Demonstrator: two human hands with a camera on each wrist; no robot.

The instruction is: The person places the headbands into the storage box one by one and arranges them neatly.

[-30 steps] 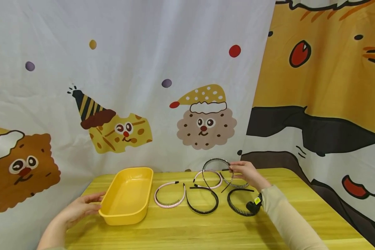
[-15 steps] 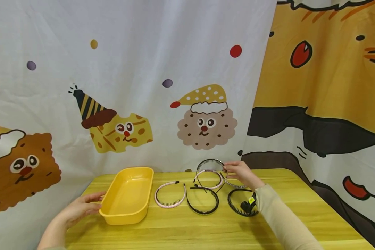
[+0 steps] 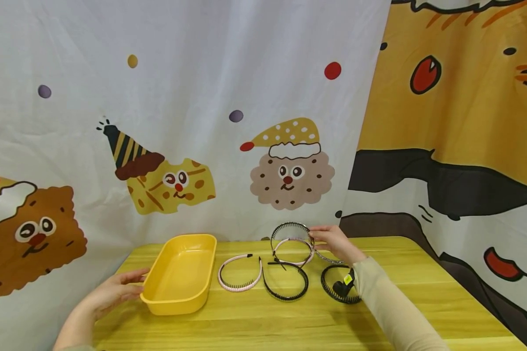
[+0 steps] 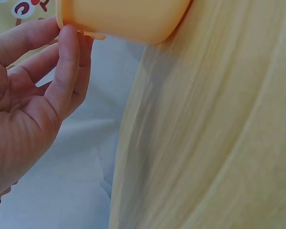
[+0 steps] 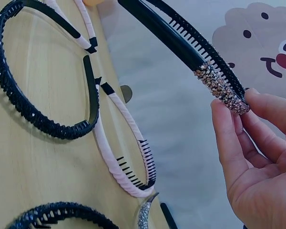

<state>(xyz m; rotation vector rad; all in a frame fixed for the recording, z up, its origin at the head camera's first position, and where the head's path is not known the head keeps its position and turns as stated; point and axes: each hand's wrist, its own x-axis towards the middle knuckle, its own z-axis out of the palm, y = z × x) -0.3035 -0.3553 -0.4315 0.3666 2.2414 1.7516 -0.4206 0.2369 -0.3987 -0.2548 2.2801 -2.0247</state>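
Note:
My right hand (image 3: 334, 242) pinches a black toothed headband with a glittery stone-covered section (image 5: 221, 90) between thumb and fingertips. It is raised above the table, its two ends pointing left in the right wrist view. Behind it in the head view lies a pink headband (image 5: 105, 152). My left hand (image 3: 114, 295) holds the left rim of a yellow plastic tray (image 3: 177, 308), thumb on one side and fingers on the other. Nothing lies inside the tray. Between tray and right hand are another pink headband (image 3: 239, 289) and a black beaded headband (image 3: 290, 298).
A second black headband (image 3: 329, 294) lies under my right wrist. Partly behind that hand is a silver glitter headband (image 5: 144, 214). The wood-grain table (image 3: 263, 326) meets a printed curtain (image 3: 193, 122) at its back edge.
My right hand has moved a little to the left with the glittery headband, which now overlaps the back pink one in the head view. The left hand and tray stay put.

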